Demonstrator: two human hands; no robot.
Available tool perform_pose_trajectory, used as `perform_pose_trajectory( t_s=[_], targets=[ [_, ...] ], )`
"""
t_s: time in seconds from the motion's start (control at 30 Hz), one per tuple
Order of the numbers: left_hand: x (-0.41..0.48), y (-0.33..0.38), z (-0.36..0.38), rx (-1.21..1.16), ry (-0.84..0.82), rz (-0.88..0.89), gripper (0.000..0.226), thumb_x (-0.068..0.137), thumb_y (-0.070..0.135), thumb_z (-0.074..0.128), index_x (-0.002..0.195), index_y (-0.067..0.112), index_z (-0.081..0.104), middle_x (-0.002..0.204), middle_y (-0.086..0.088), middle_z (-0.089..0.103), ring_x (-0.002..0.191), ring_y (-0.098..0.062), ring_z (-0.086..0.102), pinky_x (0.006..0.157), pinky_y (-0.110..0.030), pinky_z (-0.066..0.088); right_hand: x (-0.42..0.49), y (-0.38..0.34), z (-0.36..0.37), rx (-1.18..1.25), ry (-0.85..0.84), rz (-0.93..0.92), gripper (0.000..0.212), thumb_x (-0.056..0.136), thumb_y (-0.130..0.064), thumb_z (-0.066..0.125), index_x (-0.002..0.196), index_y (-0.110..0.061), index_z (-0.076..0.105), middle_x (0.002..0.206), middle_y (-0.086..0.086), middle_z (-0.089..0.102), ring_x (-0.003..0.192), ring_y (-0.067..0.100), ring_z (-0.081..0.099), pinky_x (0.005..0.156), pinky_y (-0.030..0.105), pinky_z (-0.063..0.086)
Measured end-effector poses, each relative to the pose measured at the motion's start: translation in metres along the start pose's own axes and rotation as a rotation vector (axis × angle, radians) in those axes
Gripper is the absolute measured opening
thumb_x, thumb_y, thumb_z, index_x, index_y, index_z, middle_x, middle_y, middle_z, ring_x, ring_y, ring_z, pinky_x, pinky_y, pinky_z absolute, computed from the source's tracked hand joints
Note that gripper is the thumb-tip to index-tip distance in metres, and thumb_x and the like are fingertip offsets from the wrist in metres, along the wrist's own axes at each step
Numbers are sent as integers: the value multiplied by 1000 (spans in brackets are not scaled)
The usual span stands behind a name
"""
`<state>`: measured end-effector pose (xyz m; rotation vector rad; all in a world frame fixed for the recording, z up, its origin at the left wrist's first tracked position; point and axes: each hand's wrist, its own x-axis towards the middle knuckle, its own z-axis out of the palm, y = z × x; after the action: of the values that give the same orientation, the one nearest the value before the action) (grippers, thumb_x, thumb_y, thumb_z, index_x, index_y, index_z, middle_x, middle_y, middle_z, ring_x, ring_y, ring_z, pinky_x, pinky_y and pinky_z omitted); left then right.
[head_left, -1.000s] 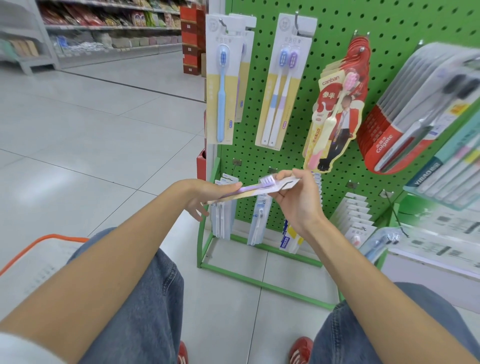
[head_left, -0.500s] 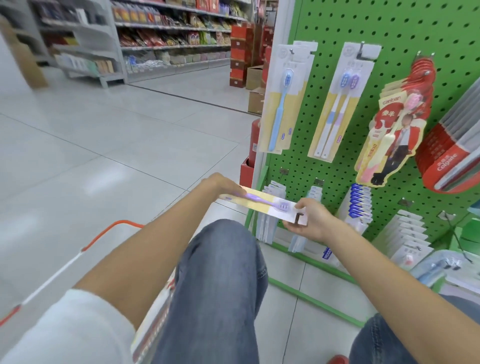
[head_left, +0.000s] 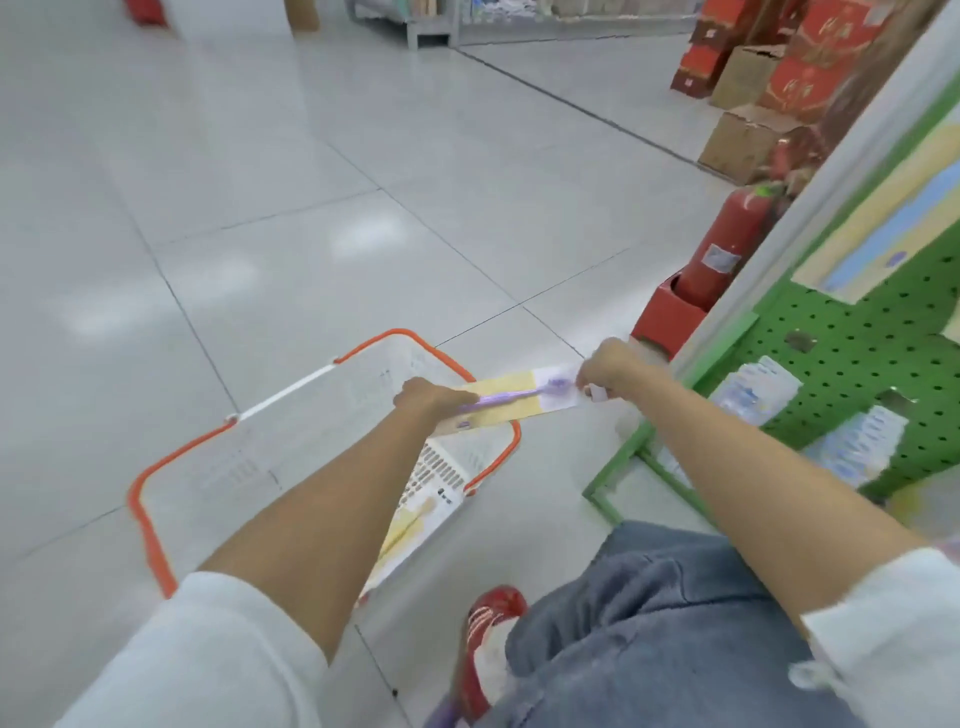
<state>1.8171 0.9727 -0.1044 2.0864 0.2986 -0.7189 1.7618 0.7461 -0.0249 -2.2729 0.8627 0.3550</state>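
Toothbrush pack, a flat yellow-and-white card with a purple brush (head_left: 519, 397), sits mid-frame, level above the orange-rimmed white plastic basket (head_left: 156, 540). Left hand (head_left: 431, 400) grips its near end, right hand (head_left: 608, 366) pinches the white far end, beside the green pegboard rack (head_left: 857, 332).

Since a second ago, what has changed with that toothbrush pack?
The toothbrush pack swung left and down, away from the green pegboard rack, and now sits above the orange-rimmed basket. The left hand and right hand still hold its two ends, as before.
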Motion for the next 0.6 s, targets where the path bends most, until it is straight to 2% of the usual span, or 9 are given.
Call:
perform_pose_trajectory(
  t_s=[0.07, 0.13, 0.2, 0.27, 0.37, 0.5, 0.53, 0.6],
  targets=[
    [25, -40, -15, -17, 37, -80, 71, 69, 43, 85, 118, 0, 55, 117, -14, 60, 114, -29, 58, 93, -34, 51, 22, -17, 44, -106, -31, -72, 23, 84, -3, 62, 107, 2, 63, 99, 20, 60, 90, 33, 59, 77, 35, 48],
    [44, -81, -28, -19, 79, -169, 63, 71, 40, 85, 111, -1, 59, 107, -17, 62, 103, -29, 62, 78, -32, 50, 42, -28, 95, -176, -85, -123, 28, 88, -6, 57, 113, 6, 62, 113, 23, 62, 107, 37, 60, 80, 33, 45],
    [59, -122, -34, -26, 111, -253, 66, 72, 41, 84, 115, -3, 60, 114, -20, 63, 108, -32, 62, 85, -35, 51, 59, -32, 142, -257, -156, -185, 23, 90, -11, 53, 106, 2, 63, 118, 21, 63, 111, 35, 61, 76, 28, 44],
    [70, -157, -36, -28, 128, -319, 69, 74, 39, 83, 120, -7, 59, 121, -23, 62, 113, -34, 61, 95, -40, 49, 71, -32, 183, -323, -215, -215, 22, 92, -11, 49, 108, -1, 61, 121, 18, 62, 115, 32, 59, 84, 30, 47],
    [78, -196, -29, -50, 125, -372, 59, 79, 32, 80, 119, -8, 61, 119, -21, 64, 111, -35, 62, 91, -40, 50, 87, -23, 231, -411, -278, -253, 30, 96, -8, 47, 123, 3, 55, 130, 19, 57, 121, 33, 54, 95, 31, 43],
    [86, -219, -14, -3, 104, -432, 60, 84, 30, 76, 126, -7, 53, 122, -19, 61, 114, -35, 60, 88, -37, 48, 104, -4, 268, -525, -368, -263, 22, 94, -8, 49, 114, -1, 57, 124, 19, 61, 113, 33, 59, 85, 31, 45],
    [89, -223, -11, 7, 71, -457, 55, 86, 27, 74, 124, -7, 53, 118, -18, 61, 108, -33, 62, 84, -36, 48, 106, 2, 271, -548, -391, -258, 21, 95, -9, 50, 113, -2, 56, 124, 19, 60, 114, 33, 58, 85, 31, 44],
    [92, -224, -8, 48, -13, -500, 35, 90, 25, 69, 110, -1, 56, 99, -14, 60, 80, -23, 60, 76, -33, 46, 110, 14, 272, -607, -401, -301, 28, 98, -13, 50, 121, 0, 55, 129, 18, 57, 119, 32, 55, 90, 31, 43]
  ],
)
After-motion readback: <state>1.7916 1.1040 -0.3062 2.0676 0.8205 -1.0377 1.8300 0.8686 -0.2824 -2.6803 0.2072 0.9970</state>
